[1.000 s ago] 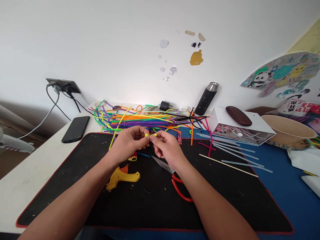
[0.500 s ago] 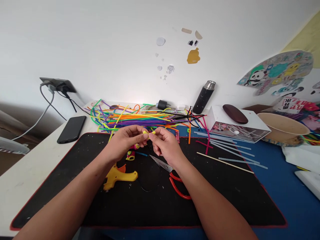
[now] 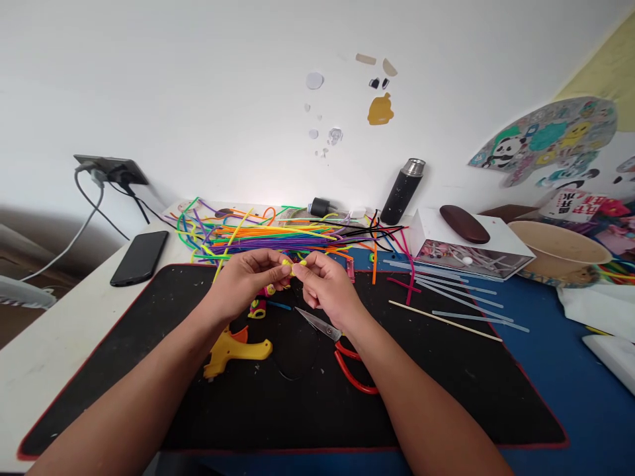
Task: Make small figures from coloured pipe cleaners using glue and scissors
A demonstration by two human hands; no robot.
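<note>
A short piece of yellow pipe cleaner (image 3: 287, 263) is pinched in the fingertips of both my hands, above the far part of the black mat. My left hand (image 3: 251, 276) is closed on one side of it and my right hand (image 3: 330, 287) on the other. Fingers cover much of the piece. Below my left hand lie small pink and yellow coiled pieces (image 3: 256, 309), partly hidden. Nearer to me is a yellow glue gun (image 3: 241, 348). Scissors (image 3: 325, 326) with red handles lie open under my right wrist, part of one handle covered by my forearm.
Behind my hands spreads a heap of coloured pipe cleaners (image 3: 278, 239). On the right lie translucent glue sticks (image 3: 466, 297) and a thin wooden stick (image 3: 446, 321), near a white box (image 3: 506, 248) and a bowl (image 3: 560, 241). A phone (image 3: 139, 258) is at left; a black flask (image 3: 403, 192) stands behind.
The whole view has shifted slightly. Both hands keep the yellow pipe cleaner pinched in nearly the same place, with only a small movement at the fingertips.
</note>
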